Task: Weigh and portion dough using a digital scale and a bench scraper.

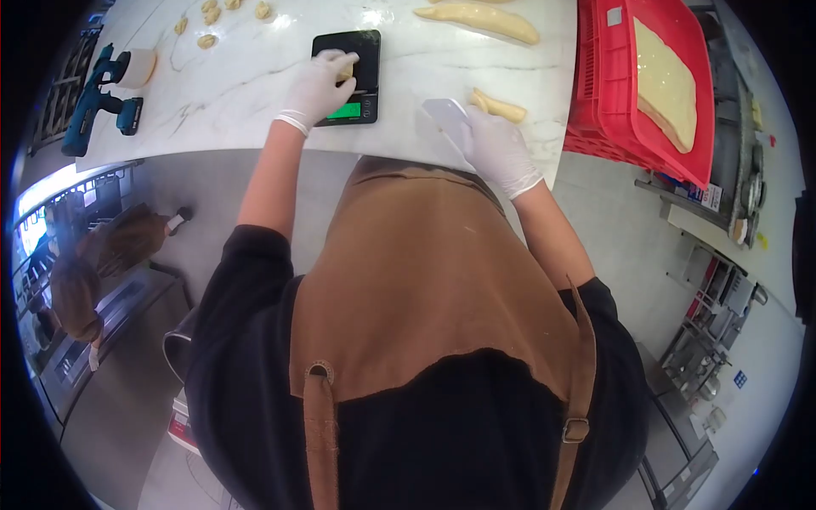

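My left hand (324, 89), in a white glove, is over the black digital scale (366, 73), its fingers around a small piece of dough (345, 71) on the platform. The scale's display is lit green. My right hand (496, 148), gloved too, grips a white plastic dough scraper (446, 116). A short strip of dough (507, 109) lies just beyond the right hand's fingers. Farther back rests a long dough roll (484, 20), with more dough partly cut off by the picture's top edge. Several small dough pieces (206, 41) are spread at the back left of the marble worktop (236, 95).
A teal cordless power tool (92, 115) lies at the left beside a white, round-ended object (137, 68). At the right, a red plastic crate (602, 76) holds a large dough slab (666, 86). Co-workers in brown aprons (131, 239) are at the far left, near a steel counter (131, 344).
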`<state>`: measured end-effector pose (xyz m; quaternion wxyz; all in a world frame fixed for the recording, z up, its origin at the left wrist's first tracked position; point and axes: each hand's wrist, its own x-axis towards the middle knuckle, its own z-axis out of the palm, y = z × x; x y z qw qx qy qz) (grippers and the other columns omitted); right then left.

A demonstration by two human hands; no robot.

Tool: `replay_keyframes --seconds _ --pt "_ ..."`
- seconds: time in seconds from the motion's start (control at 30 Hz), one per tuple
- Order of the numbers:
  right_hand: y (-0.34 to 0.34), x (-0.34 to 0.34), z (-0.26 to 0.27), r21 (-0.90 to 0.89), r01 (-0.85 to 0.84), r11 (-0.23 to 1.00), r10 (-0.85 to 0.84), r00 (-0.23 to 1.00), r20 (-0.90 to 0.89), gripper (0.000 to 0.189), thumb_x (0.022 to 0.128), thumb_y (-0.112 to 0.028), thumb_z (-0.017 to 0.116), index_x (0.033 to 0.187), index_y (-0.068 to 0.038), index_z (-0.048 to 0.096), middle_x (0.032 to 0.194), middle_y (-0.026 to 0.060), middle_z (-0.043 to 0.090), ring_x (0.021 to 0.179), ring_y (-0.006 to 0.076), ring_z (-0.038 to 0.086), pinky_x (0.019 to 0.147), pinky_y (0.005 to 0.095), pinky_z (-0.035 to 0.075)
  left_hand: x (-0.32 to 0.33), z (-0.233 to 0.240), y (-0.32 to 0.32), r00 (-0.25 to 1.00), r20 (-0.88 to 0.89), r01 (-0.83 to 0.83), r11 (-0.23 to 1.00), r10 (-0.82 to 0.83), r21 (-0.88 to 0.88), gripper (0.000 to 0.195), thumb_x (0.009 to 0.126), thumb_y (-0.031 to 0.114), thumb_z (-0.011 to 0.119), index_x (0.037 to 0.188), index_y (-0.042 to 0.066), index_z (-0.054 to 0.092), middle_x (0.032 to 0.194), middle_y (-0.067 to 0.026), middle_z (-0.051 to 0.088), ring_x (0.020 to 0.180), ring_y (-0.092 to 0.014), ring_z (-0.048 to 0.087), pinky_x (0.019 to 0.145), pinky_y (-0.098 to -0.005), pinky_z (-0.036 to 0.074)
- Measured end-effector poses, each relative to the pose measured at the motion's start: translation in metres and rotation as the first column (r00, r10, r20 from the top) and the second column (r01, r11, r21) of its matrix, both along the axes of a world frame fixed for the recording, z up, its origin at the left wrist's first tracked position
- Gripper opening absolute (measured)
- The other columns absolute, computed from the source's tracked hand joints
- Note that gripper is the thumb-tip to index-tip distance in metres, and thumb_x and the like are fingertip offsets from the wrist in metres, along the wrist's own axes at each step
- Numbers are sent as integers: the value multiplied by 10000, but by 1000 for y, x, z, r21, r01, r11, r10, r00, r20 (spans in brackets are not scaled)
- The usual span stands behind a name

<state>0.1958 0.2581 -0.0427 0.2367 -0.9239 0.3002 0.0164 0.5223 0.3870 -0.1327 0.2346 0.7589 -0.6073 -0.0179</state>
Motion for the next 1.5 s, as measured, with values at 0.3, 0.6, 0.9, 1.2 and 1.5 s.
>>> replay_keyframes --seconds 0.3,0.6,0.9,1.2,1.5 --pt "10 0 -10 -137 -38 990 46 997 54 167 970 -201 592 915 -45 616 787 192 682 722 385 690 648 494 547 -130 1 -3 859 -502 115 993 -99 2 291 899 170 740 1153 35 699 1051 -167 708 947 -322 709 846 -404 574" --pt "5 -3 -19 -163 -48 986 60 996 69 153 971 -194 596 918 -52 616 774 191 676 712 378 688 638 483 547 -157 -27 -3 810 -572 198 978 -128 62 252 919 204 723 1133 71 711 1157 -155 677 1028 -333 681 910 -382 555" --pt "-15 14 -40 7 69 998 -69 985 160 251 963 -237 609 925 10 633 831 248 690 772 451 680 703 524 540 -167 -19 -10 889 -454 161 971 -64 178 254 918 268 732 1063 62 699 1127 -182 677 993 -340 681 853 -408 555" --pt "-42 0 -9 144 295 945 -327 884 333 258 957 -236 591 925 15 640 818 292 676 806 499 658 742 570 520 -69 24 -32 757 -610 -385 914 234 -126 303 944 286 688 1089 21 663 982 -191 699 887 -346 699 758 -391 544" --pt "-69 19 -5 -44 365 930 -326 873 364 264 960 -247 582 970 10 642 845 274 690 830 486 668 761 563 527 -140 -20 -40 907 -262 328 944 -328 -47 341 908 240 700 1215 97 666 1105 -137 673 1002 -366 653 889 -449 516"
